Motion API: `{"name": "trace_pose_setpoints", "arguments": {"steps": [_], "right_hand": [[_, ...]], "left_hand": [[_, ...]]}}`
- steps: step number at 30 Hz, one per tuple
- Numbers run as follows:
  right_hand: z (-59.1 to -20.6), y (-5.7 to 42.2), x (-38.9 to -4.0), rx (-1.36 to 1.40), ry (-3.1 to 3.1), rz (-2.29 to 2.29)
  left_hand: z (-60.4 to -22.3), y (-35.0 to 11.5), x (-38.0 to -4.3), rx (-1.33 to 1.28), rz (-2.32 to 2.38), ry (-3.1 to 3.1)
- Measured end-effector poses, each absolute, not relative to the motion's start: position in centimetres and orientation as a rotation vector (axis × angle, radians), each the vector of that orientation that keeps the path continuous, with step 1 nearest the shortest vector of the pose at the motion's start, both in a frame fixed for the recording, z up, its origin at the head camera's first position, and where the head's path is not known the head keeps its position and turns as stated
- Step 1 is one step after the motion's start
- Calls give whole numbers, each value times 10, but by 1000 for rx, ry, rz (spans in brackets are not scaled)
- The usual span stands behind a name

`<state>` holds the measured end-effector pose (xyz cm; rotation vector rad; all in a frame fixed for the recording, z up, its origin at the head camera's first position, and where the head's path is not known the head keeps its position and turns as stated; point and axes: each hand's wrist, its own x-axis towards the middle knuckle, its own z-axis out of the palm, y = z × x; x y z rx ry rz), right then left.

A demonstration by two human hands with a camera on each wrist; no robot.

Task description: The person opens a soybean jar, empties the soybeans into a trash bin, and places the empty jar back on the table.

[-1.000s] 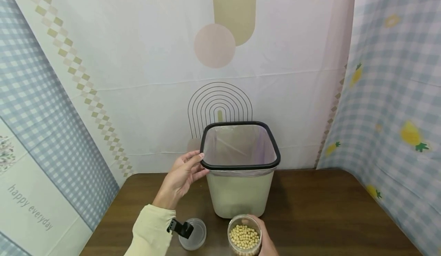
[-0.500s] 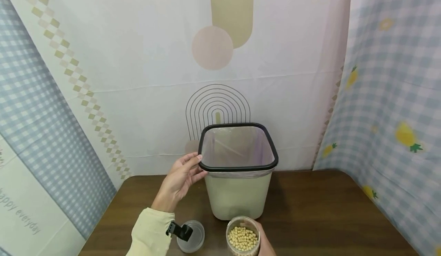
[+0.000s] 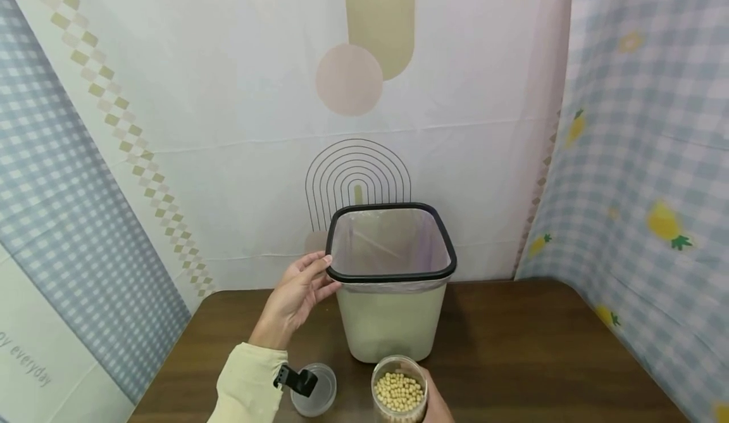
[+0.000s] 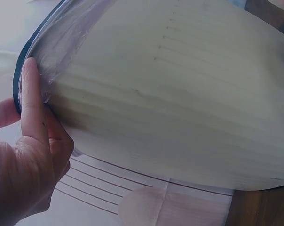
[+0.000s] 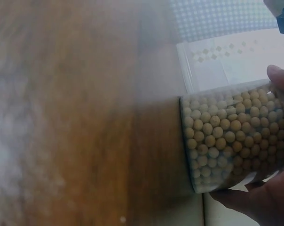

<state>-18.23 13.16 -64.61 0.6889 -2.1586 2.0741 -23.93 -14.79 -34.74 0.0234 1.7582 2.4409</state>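
A pale green trash bin (image 3: 393, 321) stands upright on the table, with a black rim ring (image 3: 393, 278) and a clear plastic liner (image 3: 393, 239) inside. At its left corner my left hand (image 3: 296, 293) grips the rim. In the left wrist view, a finger of that hand lies against the liner's folded edge just below the ring. In front of the bin, my right hand (image 3: 435, 401) holds an open clear jar (image 3: 399, 363) filled with soybeans (image 3: 400, 392). The right wrist view shows that hand's fingers wrapped around the jar (image 5: 236, 136) near its mouth end.
A round clear lid (image 3: 321, 401) lies on the dark wooden table (image 3: 512, 347), left of the jar and partly behind the black wrist camera (image 3: 297, 380). A patterned cloth (image 3: 245, 208) hangs behind the bin, and checked cloths (image 3: 655, 176) hang at both sides.
The head view has shifted a little, so the bin and hands appear slightly farther left. Both hands keep their holds.
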Motion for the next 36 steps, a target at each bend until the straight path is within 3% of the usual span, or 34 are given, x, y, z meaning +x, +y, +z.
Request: {"name": "trace_pose_setpoints", "arguments": {"steps": [3, 7, 12, 18, 26, 36], "right_hand": [[-632, 131, -173, 524, -2233, 2035], [-563, 128, -139, 217, -2265, 2009], [-488, 131, -113, 139, -2266, 1712], [-454, 152, -119, 361, -2101, 1509], [-392, 183, -130, 262, -2212, 1404], [-332, 227, -176, 379, -2393, 1213]], "left_hand": [[-348, -147, -239, 28, 2439, 1756], [-347, -145, -238, 42, 2444, 1739], [-347, -146, -237, 41, 2448, 1741], [-348, -149, -236, 37, 2448, 1741], [-346, -148, -237, 39, 2462, 1740], [-349, -149, -239, 51, 2468, 1732]]}}
